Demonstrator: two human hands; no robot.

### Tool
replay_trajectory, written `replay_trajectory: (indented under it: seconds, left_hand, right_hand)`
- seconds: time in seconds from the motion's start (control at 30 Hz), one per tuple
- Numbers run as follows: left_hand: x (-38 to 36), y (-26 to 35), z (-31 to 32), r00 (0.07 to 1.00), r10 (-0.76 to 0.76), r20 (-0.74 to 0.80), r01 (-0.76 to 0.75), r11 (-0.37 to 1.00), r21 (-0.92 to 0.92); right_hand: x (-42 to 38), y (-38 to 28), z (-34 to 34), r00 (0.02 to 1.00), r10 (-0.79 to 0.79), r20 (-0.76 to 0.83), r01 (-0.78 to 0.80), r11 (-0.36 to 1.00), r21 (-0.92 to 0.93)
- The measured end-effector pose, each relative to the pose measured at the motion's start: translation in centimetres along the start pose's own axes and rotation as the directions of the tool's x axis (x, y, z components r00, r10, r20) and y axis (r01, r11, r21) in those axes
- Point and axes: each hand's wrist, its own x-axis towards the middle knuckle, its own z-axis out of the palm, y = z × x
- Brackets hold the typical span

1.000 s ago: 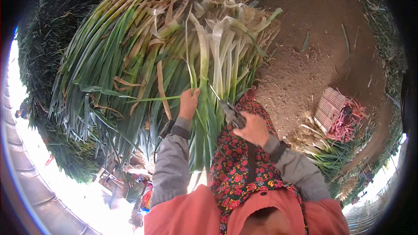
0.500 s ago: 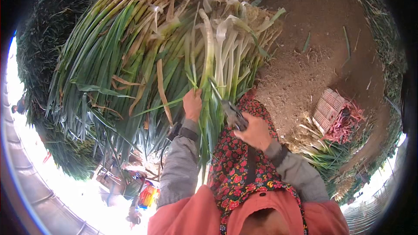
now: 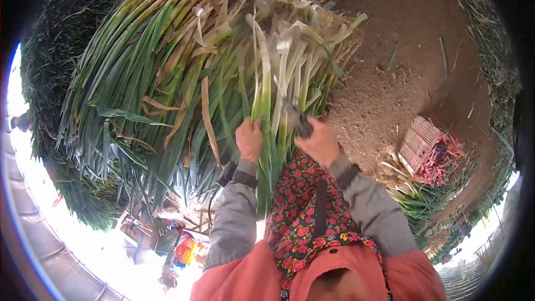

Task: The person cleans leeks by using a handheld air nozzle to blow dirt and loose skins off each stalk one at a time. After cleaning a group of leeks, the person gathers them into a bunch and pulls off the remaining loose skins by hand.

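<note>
My left hand (image 3: 249, 136) is closed round the green part of a long green onion (image 3: 264, 75), whose pale shank points up and away from me. In my right hand (image 3: 320, 144) is a dark air blow gun (image 3: 299, 121) with a thin nozzle, slightly blurred. The nozzle tip lies just right of the onion's shank. Behind both hands spreads a large pile of green onions (image 3: 139, 72), roots at the far end and leaves toward me. Peeled-looking white shanks (image 3: 301, 67) lie right of the held onion. Loose pale skins near its upper end are blurred.
A pinkish woven crate (image 3: 419, 144) with red strands (image 3: 446, 159) stands on the soil at right, beside more green onions (image 3: 418, 198). Dark leaf heaps (image 3: 47, 89) rise at left. A flowered apron (image 3: 306, 206) covers my lap.
My left hand has moved slightly down and right, bringing the onion more upright. The loose green leaf across its left side is gone from there. My right hand has shifted slightly up with the blow gun.
</note>
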Motion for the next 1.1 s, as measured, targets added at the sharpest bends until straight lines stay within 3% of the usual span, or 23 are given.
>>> replay_trajectory:
  seconds: [0.1,0.2,0.3,0.37,0.4,0.47,0.6,0.7,0.73,0.8,0.87,0.97,1.1]
  left_hand:
    - [0.0,0.3,-0.5,0.998,0.056,-0.001,-0.056,0.998,-0.004]
    - [0.8,-3.1,0.8,0.989,-0.076,0.127,0.110,0.952,-0.285]
    - [0.5,-5.0,1.9,0.990,-0.061,0.127,0.108,0.909,-0.403]
    - [0.0,-3.2,-0.2,0.962,-0.104,0.252,0.187,0.925,-0.330]
    - [-0.3,-2.6,-1.1,0.941,-0.130,0.311,0.224,0.931,-0.288]
    - [-0.8,-4.4,-0.7,0.941,-0.099,0.324,0.225,0.898,-0.378]
    - [-2.3,-9.1,-0.2,0.915,-0.125,0.384,0.270,0.897,-0.350]
    - [-3.4,-8.5,-0.5,0.941,-0.163,0.297,0.295,0.827,-0.479]
    - [-3.4,-8.4,-0.6,0.937,-0.177,0.302,0.306,0.834,-0.460]
    - [-3.3,-8.2,-1.3,0.928,-0.210,0.306,0.329,0.848,-0.415]
    - [-3.2,-7.2,-2.4,0.944,-0.149,0.294,0.266,0.870,-0.414]
    - [-3.2,-7.4,-3.3,0.939,-0.127,0.321,0.265,0.861,-0.434]
    - [-3.8,-8.2,-2.7,0.938,-0.105,0.332,0.285,0.778,-0.560]
  right_hand:
    - [0.8,-0.5,-0.9,1.000,0.007,0.017,-0.007,1.000,0.008]
    - [-2.1,0.2,-0.8,0.999,-0.050,0.021,0.050,0.999,-0.021]
    - [-1.0,0.3,-0.4,0.999,-0.032,0.014,0.033,0.999,-0.043]
    - [3.4,-0.2,-0.5,0.999,0.028,0.031,-0.029,0.999,0.020]
    - [5.6,-0.6,-0.5,0.999,-0.007,-0.031,0.007,1.000,-0.012]
    - [8.6,-1.4,-0.4,0.986,-0.078,-0.149,0.066,0.994,-0.083]
    - [4.2,-3.1,-3.0,0.990,0.082,0.117,-0.084,0.996,0.018]
    - [1.5,-1.7,-1.7,0.998,-0.036,0.049,0.040,0.995,-0.094]
    - [2.0,-1.6,-1.7,0.994,-0.054,0.094,0.058,0.997,-0.042]
    - [4.2,-1.9,-0.9,0.997,-0.048,0.056,0.049,0.999,-0.010]
    - [6.5,-1.4,0.3,0.999,-0.035,-0.035,0.035,0.999,-0.001]
    - [3.7,-1.5,-0.6,0.996,-0.038,0.079,0.037,0.999,0.021]
    - [1.7,-1.8,-0.5,0.995,-0.081,0.050,0.082,0.997,-0.007]
